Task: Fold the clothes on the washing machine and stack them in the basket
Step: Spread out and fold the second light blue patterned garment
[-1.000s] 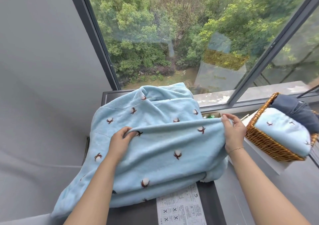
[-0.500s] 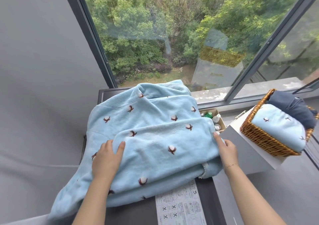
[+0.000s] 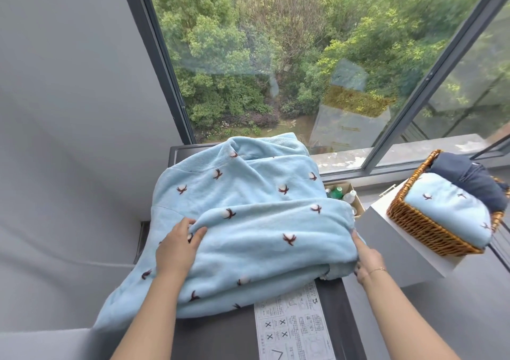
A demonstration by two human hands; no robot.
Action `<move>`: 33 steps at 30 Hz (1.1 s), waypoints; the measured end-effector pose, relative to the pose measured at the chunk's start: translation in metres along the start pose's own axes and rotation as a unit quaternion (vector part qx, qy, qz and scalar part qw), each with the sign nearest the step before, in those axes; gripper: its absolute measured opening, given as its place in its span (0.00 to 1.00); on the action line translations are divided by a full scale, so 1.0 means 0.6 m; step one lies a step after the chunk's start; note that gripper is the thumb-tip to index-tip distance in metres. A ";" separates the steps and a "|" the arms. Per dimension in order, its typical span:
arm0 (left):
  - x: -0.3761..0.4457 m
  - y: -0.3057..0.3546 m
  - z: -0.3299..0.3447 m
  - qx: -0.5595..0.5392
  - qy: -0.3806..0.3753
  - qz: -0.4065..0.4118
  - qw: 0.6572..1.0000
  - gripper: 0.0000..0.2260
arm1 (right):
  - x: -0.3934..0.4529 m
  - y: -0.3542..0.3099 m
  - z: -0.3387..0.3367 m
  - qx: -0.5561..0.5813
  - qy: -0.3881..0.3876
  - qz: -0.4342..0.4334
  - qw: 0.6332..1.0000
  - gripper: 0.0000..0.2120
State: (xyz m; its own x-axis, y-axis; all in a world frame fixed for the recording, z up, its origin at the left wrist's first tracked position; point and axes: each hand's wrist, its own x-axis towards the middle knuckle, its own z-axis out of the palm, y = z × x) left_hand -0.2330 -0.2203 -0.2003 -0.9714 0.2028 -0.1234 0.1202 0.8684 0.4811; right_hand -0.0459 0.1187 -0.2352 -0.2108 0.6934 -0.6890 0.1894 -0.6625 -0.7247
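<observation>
Left grip (image 3: pixel 176 246) on garment (image 3: pixel 248 221), dark washer top (image 3: pixel 220 337)

Window (image 3: pixel 276 55): dark-framed glazing, looking down on green trees and a grey roof
Wall (image 3: pixel 69 97): plain grey, at left
Cardboard box (image 3: pixel 349 194): open, below the sill, holding small bottles, one green-capped
Printed sheet (image 3: pixel 292 323): white, with diagrams and crossed symbols, lying flat at bottom centre
White stand (image 3: pixel 400 249): at right, beside the box
Bracelet (image 3: pixel 378 270): thin, gold-coloured, on a wrist
</observation>
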 end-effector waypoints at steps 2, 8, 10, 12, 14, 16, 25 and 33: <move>-0.012 -0.005 0.001 0.030 0.049 0.036 0.998 0.17 | -0.015 0.017 -0.002 -0.027 -0.018 0.036 0.999 0.64; -0.126 -0.002 0.031 0.049 -0.014 0.196 0.979 0.32 | -0.076 0.007 0.017 -0.017 -0.095 0.086 0.992 0.27; -0.144 -0.008 0.056 0.147 -0.085 0.232 0.958 0.46 | -0.051 0.012 0.015 0.072 -0.098 0.061 0.991 0.29; -0.145 -0.009 0.063 0.197 -0.104 0.240 0.945 0.51 | 0.048 0.060 -0.011 0.126 -0.056 0.024 0.990 0.43; -0.139 -0.007 0.051 0.192 -0.099 0.231 0.949 0.50 | 0.056 0.069 -0.014 0.184 -0.038 0.002 0.982 0.51; -0.131 -0.008 0.037 0.165 -0.104 0.216 0.957 0.51 | -0.025 0.044 0.004 0.209 0.011 -0.014 0.978 0.46; -0.128 -0.021 -0.032 0.018 -0.174 0.274 0.946 0.46 | -0.127 0.047 -0.024 0.142 0.188 -0.081 0.968 0.33; -0.085 0.017 -0.091 -0.082 -0.175 0.164 0.967 0.10 | -0.134 -0.049 0.040 0.047 0.114 -0.185 0.975 0.23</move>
State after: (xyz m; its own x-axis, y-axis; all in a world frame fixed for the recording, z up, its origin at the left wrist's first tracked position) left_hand -0.1933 -0.2468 -0.1417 -0.7549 0.6202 -0.2132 0.3477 0.6542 0.6716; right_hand -0.0576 0.0756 -0.1583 -0.0267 0.9278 -0.3722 0.0506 -0.3706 -0.9274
